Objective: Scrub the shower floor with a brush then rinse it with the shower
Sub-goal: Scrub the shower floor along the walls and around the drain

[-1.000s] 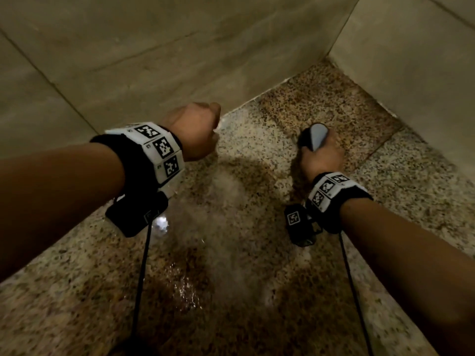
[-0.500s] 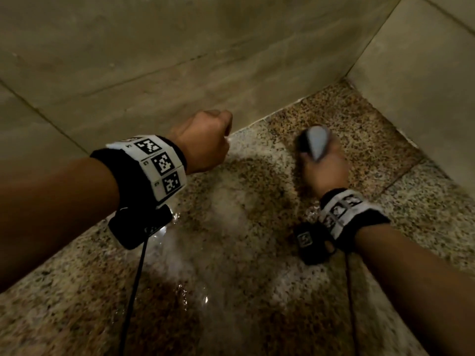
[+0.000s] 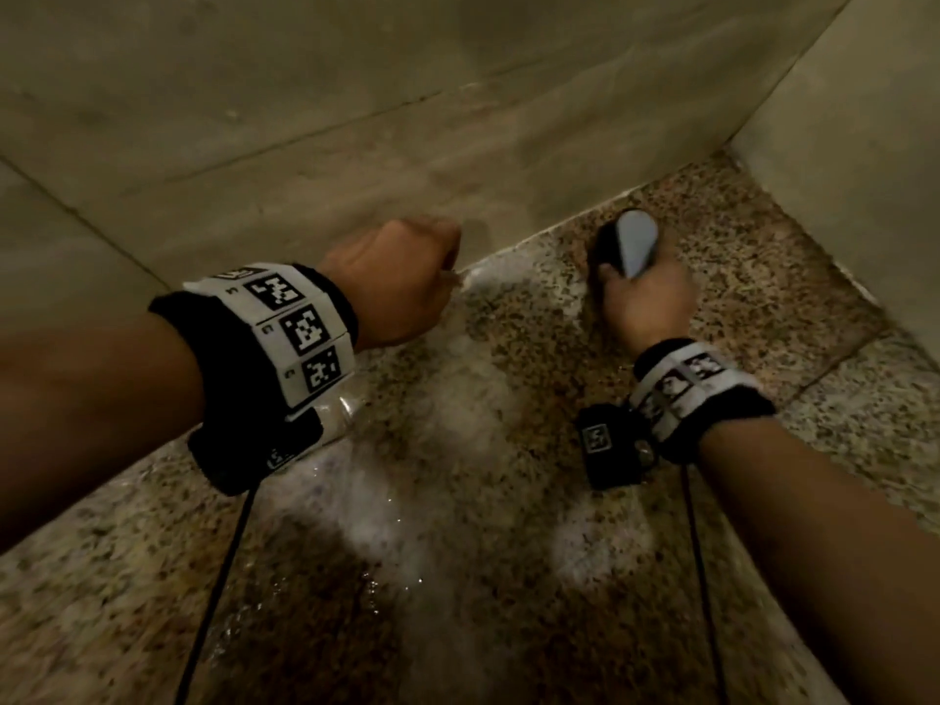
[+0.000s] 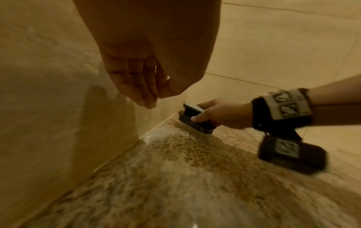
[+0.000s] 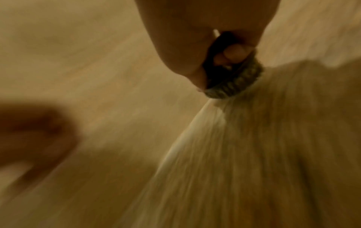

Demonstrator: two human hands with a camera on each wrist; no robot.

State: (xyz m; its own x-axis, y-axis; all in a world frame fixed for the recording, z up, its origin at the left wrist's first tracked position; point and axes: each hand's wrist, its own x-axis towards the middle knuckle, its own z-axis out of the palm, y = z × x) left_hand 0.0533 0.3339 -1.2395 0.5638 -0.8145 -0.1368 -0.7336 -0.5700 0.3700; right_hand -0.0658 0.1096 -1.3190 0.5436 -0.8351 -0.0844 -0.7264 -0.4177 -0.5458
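My right hand (image 3: 646, 302) grips a black scrub brush (image 3: 633, 241) with a grey top, bristles down on the speckled granite shower floor (image 3: 763, 277), close to the base of the back wall. The left wrist view shows the brush (image 4: 195, 121) under the right hand (image 4: 224, 115) near the wall corner. In the blurred right wrist view, fingers wrap the brush (image 5: 234, 83). My left hand (image 3: 397, 282) hovers above the floor by the wall, its fingers (image 4: 140, 86) hanging loosely curled and holding nothing. White foam (image 3: 458, 379) streaks the wet floor between my hands.
Beige tiled walls (image 3: 356, 94) close in at the back and right (image 3: 864, 170), meeting in a corner beyond the brush. Water pools dark on the floor (image 3: 356, 602) nearer to me. Cables hang from both wrist cameras.
The right hand has pushed the brush farther away, up to the base of the back wall. The left hand stays hovering near the wall, holding nothing.
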